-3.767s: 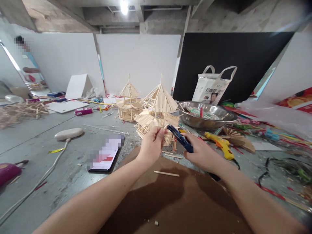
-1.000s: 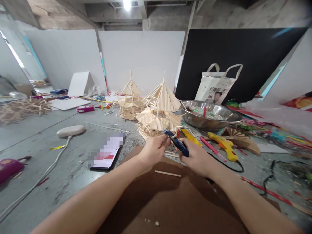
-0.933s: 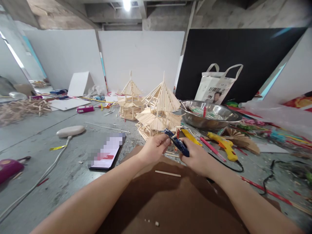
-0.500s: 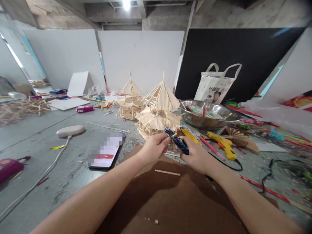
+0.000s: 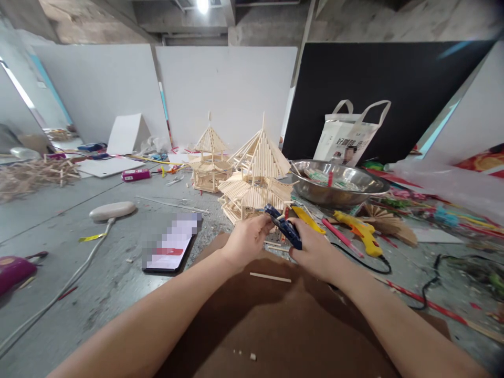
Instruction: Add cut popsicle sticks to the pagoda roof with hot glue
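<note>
My right hand (image 5: 315, 249) is wrapped round the handles of a dark blue pliers-like cutter (image 5: 289, 231), whose head points up and left. The fingers of my left hand (image 5: 248, 239) are pinched together right beside the cutter's jaws. A short pale end of a thin wooden stick (image 5: 280, 216) shows at the jaws; the rest is hidden by fingers and tool. Just behind both hands stands a pavilion model (image 5: 258, 194) built of thin wooden sticks, with a pointed roof. One loose stick (image 5: 270, 277) lies on the brown board (image 5: 252, 325) below my hands.
A second, smaller stick pavilion (image 5: 210, 168) stands behind, to the left. At left lie a phone (image 5: 171, 244) and a white cabled device (image 5: 112, 211). To the right are a metal bowl (image 5: 342, 197), a yellow glue gun (image 5: 362, 233), a pink pen (image 5: 342, 239) and a paper bag (image 5: 344, 136).
My left hand has turned slightly at the cutter's jaws, and the cutter has shifted a little to the left. The models and loose stick look unmoved.
</note>
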### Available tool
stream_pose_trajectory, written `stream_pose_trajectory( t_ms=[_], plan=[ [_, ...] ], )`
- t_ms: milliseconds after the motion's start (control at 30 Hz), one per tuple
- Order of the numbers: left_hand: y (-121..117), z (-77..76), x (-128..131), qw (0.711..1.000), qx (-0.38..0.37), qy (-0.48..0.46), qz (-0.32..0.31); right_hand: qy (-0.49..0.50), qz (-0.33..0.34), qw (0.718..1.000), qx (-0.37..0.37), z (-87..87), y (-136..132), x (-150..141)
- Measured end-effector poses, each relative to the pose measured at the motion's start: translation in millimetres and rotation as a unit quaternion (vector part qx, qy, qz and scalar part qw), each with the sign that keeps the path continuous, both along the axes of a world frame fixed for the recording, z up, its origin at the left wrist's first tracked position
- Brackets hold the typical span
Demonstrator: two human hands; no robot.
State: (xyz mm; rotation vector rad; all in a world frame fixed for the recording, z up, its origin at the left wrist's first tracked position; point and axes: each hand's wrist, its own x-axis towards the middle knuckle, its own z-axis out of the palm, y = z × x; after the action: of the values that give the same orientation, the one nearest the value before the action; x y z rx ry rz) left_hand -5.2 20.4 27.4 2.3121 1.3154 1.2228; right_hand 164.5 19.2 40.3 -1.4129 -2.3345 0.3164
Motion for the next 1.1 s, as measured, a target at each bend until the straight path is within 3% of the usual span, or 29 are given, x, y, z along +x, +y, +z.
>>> stream_pose_trajectory(
  t_ms=[167,400,600,767,967,1100],
  plan=[
    [-1.0,1.1,1.0,0.999,-0.001,-0.031,-0.021,0.006,0.026,1.000,0.011,-0.1,0.9,1.3],
    [2.6,-8.4,-3.5,0.994,0.083,0.065,0.026,0.022,0.041,0.999,-0.011,2.2,-1.7,-0.5],
    [5.5,-12.4,-4.6,0.993,0.095,0.064,0.021,0.067,0.058,0.995,-0.045,2.4,-2.5,-3.0],
    [-0.4,-3.4,-1.5,0.999,0.038,0.012,0.021,0.010,0.024,1.000,0.009,-0.4,-2.1,-2.7],
    [-0.5,0.3,0.6,0.993,-0.060,-0.096,-0.045,-0.049,-0.012,0.997,0.062,-0.8,-1.3,0.2],
    [4.7,-5.5,1.1,0.980,-0.104,-0.152,-0.071,-0.028,0.027,0.998,0.041,3.5,-1.1,3.4]
  ],
)
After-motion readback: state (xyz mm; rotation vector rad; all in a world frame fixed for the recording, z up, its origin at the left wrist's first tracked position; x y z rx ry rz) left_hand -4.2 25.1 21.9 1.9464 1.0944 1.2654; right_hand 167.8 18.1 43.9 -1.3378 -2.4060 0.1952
